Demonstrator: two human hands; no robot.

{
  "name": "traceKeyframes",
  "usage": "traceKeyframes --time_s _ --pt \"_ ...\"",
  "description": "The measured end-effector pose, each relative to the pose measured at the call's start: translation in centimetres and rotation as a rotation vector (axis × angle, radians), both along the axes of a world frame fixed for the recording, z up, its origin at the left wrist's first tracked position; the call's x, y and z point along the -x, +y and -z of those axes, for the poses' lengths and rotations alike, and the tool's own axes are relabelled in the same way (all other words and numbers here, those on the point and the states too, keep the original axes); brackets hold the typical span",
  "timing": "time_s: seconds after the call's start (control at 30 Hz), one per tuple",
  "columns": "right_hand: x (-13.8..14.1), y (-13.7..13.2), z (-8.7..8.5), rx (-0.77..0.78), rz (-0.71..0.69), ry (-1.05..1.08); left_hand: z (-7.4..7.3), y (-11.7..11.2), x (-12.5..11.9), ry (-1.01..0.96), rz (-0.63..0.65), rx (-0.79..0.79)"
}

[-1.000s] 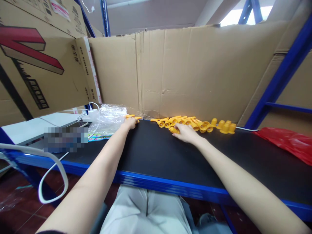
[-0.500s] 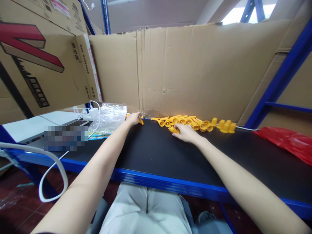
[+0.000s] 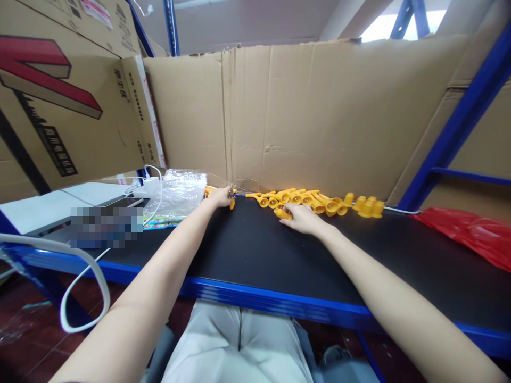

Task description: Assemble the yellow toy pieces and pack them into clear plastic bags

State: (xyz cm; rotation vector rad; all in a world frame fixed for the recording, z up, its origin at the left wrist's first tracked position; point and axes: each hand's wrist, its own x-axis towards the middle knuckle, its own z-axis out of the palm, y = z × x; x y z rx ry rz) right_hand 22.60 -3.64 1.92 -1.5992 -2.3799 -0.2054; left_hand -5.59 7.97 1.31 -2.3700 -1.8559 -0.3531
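In the head view, the only one, the person's two bare hands reach across a black tabletop [image 3: 255,255] toward a cardboard sheet [image 3: 327,117] that stands along its back edge. The right hand [image 3: 304,217] grasps a yellow piece [image 3: 282,214] between thumb and fingers, low over the tabletop and just in front of a pile of yellow funnels [image 3: 307,199]. The left hand [image 3: 220,196] is well apart from it, near the sheet, with orange pieces [image 3: 232,204] showing at and beside its fingers. Whether that hand is clenched on one of them cannot be told — the fingertips are too small and partly hidden, and a shiny bit there is unclear.

As for how far along the work is, the funnels lie gathered in one pile, many with their mouths toward the person, and a cluster of yellow cups [image 3: 369,207] stands at its right end. The piece in the right hand is in the person's grip rather than laid down, and the orange pieces at the left hand lie apart from the pile, so handling seems only partly done. Which pieces are finished and how many remain cannot be judged.

Clear plastic wrap [image 3: 183,191] lies to the left of the left hand; a red bag [image 3: 471,234] lies at the far right.
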Motion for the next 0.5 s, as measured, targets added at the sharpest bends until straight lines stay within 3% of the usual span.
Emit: traceKeyframes --time_s 0.17,0.33,0.5 --pt "-0.1 0.1 0.1 -0.002 -0.009 0.002 -1.0 0.1 0.2 -0.076 0.024 0.103" --pt "0.0 -0.1 0.0 -0.003 -0.008 0.013 -3.1 -1.7 -0.5 0.024 -0.015 -0.193" --pt "0.0 -0.1 0.0 -0.015 -0.023 0.029 -3.8 -4.8 -2.5 0.064 0.105 -0.276"
